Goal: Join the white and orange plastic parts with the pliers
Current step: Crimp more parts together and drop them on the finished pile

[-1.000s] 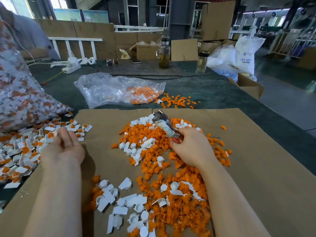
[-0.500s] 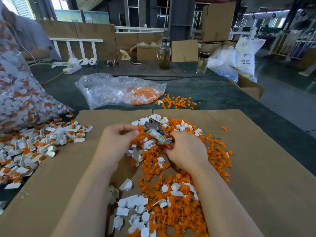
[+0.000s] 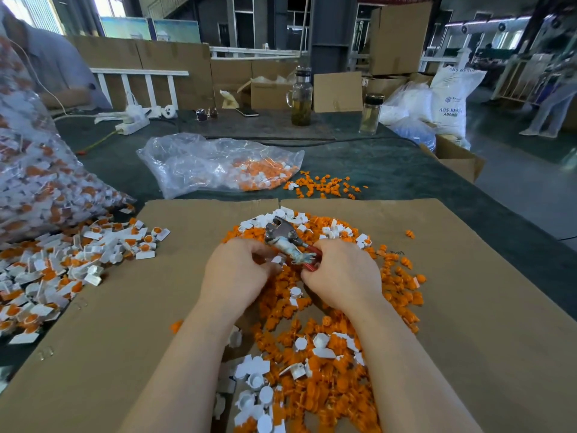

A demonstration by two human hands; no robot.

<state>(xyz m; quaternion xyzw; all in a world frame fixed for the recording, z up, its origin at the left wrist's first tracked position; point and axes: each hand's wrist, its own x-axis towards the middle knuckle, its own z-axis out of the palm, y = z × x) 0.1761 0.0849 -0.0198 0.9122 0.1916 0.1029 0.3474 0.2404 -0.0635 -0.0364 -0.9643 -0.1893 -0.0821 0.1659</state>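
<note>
A heap of loose orange parts (image 3: 315, 314) mixed with white parts (image 3: 253, 373) covers the middle of the cardboard sheet (image 3: 468, 307). My right hand (image 3: 340, 276) grips the red handles of the pliers (image 3: 285, 242), whose metal jaws point up and away over the heap. My left hand (image 3: 237, 273) is curled beside the pliers and pinches a small white part (image 3: 276, 260) at its fingertips, close to the tool. What sits inside the jaws is not visible.
Joined white-and-orange pieces (image 3: 62, 270) lie spread at the left, below a big full plastic bag (image 3: 34, 182). A half-empty clear bag (image 3: 218, 164) and scattered orange parts (image 3: 324, 185) lie beyond the cardboard. Two glass bottles (image 3: 302, 98) stand at the back. A person sits far left.
My left hand came from the left pile across to the pliers and now pinches a white part. My right hand turned the pliers slightly and stayed over the heap.
</note>
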